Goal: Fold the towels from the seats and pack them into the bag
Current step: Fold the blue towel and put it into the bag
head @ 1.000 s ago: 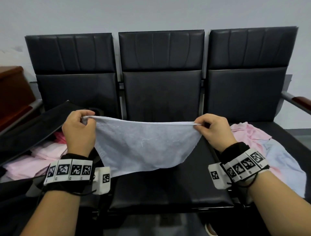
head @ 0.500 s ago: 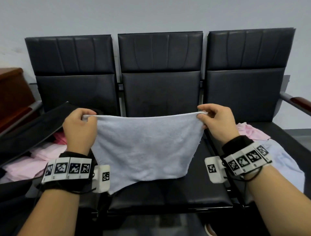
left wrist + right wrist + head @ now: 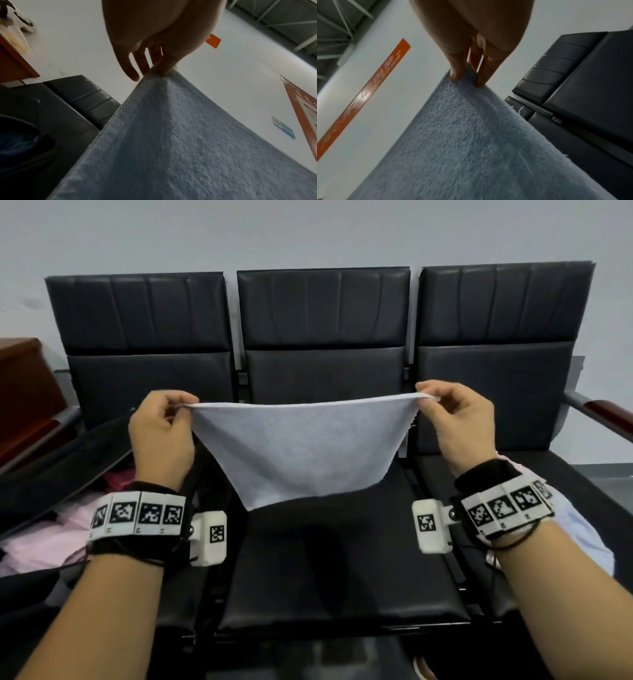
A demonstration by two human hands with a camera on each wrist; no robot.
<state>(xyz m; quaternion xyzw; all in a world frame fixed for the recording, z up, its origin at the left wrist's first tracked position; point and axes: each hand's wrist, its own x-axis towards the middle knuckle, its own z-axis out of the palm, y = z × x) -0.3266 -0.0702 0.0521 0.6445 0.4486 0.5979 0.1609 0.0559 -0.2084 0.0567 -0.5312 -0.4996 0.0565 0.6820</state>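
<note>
A pale blue-grey towel [image 3: 301, 450] hangs stretched in the air above the middle seat [image 3: 335, 563]. My left hand [image 3: 161, 429] pinches its upper left corner, my right hand [image 3: 455, 422] its upper right corner. The top edge is taut and the lower part sags to a rounded hem. In the left wrist view, thumb and forefinger of the left hand [image 3: 164, 67] nip the towel [image 3: 171, 142] corner. The right wrist view has the right hand [image 3: 467, 75] pinching the towel [image 3: 471, 142] the same way. An open black bag [image 3: 51, 474] on the left seat holds folded pink towels [image 3: 44, 539].
More loose towels, pink and pale blue [image 3: 579, 535], lie on the right seat behind my right wrist. Three black padded seat backs [image 3: 322, 309] stand against a grey wall. A wooden cabinet [image 3: 24, 385] is at far left; a wooden armrest [image 3: 606, 416] at far right.
Both hands have risen and moved apart, lifting the towel off the middle seat. Its top edge is now pulled tight and its hem hangs free.
</note>
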